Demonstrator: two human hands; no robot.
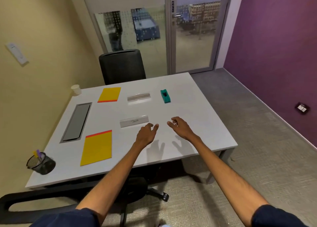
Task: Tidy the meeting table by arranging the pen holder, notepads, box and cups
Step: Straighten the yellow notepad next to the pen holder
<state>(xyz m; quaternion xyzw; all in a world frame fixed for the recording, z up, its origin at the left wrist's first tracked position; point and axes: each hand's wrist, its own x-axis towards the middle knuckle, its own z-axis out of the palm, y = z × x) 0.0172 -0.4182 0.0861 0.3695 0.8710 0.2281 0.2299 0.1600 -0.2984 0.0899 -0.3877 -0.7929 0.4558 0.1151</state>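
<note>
Both my hands hover empty over the white table (197, 127), fingers spread. My left hand (146, 133) is just right of a clear name plate (134, 121); my right hand (180, 127) is a little further right. A black mesh pen holder (42, 163) with markers stands at the near left corner. One yellow notepad (97, 148) lies near me, another yellow notepad (109, 94) at the far side. A white paper cup (76, 89) sits on the far left corner. A teal box (165, 95) lies far right.
A second clear name plate (139, 97) lies between the far notepad and the teal box. A grey cable hatch (76, 122) is set into the table's left side. A black chair (122, 66) stands behind the table, another chair (135, 187) below me. Glass door beyond.
</note>
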